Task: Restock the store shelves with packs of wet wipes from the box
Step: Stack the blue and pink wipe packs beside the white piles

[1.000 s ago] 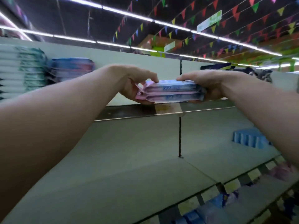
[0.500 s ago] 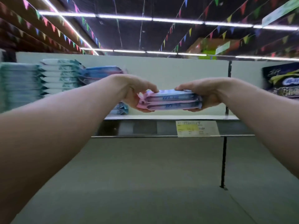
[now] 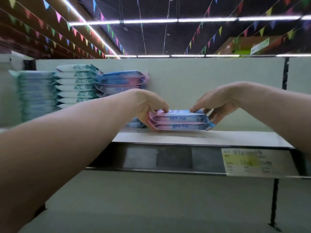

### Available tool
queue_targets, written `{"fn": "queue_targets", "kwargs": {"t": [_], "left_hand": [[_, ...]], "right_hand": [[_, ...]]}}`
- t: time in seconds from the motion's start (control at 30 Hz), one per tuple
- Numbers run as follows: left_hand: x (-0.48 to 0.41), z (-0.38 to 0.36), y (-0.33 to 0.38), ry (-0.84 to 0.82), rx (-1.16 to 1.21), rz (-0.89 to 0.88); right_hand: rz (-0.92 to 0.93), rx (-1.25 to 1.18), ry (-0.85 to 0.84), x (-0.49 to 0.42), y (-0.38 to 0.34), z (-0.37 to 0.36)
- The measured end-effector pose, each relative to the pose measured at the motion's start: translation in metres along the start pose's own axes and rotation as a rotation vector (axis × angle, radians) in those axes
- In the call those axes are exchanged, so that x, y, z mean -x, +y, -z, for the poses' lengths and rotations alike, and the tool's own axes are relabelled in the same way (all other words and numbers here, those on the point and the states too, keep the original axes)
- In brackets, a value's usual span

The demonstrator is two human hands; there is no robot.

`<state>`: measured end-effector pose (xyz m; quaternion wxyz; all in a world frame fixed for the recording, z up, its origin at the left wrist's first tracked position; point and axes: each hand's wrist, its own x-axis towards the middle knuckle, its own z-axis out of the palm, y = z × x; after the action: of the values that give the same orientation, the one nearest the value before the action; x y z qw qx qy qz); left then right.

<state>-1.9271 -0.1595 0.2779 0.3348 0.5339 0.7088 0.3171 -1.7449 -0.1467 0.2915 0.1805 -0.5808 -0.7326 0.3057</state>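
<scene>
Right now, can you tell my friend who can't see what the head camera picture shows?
A left hand and a right hand hold two stacked pink-and-blue wet wipe packs by their ends at the front of a store shelf. Taller stacks of packs stand further left on it.

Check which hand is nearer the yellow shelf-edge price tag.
Right. The right hand is above the price tag, slightly left; the left hand is farther left, at the wipes packs' other end.
</scene>
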Motion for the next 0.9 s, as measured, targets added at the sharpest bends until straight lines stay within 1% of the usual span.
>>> {"fn": "queue_targets", "kwargs": {"t": [0.07,0.2,0.33,0.43,0.5,0.6,0.67,0.8,0.9], "left_hand": [[-0.006,0.000,0.003,0.017,-0.048,0.009],[-0.005,-0.004,0.009,0.057,-0.230,-0.035],[0.005,0.006,0.013,-0.040,-0.252,-0.052],[0.012,0.016,0.011,-0.071,-0.287,-0.096],[0.013,0.014,0.008,-0.103,-0.407,-0.142],[0.012,0.006,0.004,-0.052,-0.556,-0.229],[0.011,0.004,0.003,-0.009,-0.594,-0.252],[0.012,0.002,0.003,-0.017,-0.635,-0.290],[0.009,0.000,0.003,-0.021,-0.721,-0.323]], "right_hand": [[-0.001,0.026,-0.010,-0.008,-0.003,-0.002],[-0.018,0.053,-0.074,-0.018,0.001,-0.002],[0.040,0.076,-0.155,-0.012,0.007,0.010],[0.073,0.165,-0.153,-0.009,0.013,0.014],[0.086,0.205,-0.131,-0.009,0.016,0.014],[0.108,0.215,-0.107,-0.012,0.018,0.013],[0.111,0.220,-0.113,-0.013,0.016,0.013],[0.101,0.271,-0.114,-0.012,0.013,0.010],[0.100,0.306,-0.115,-0.012,0.013,0.007]]}}
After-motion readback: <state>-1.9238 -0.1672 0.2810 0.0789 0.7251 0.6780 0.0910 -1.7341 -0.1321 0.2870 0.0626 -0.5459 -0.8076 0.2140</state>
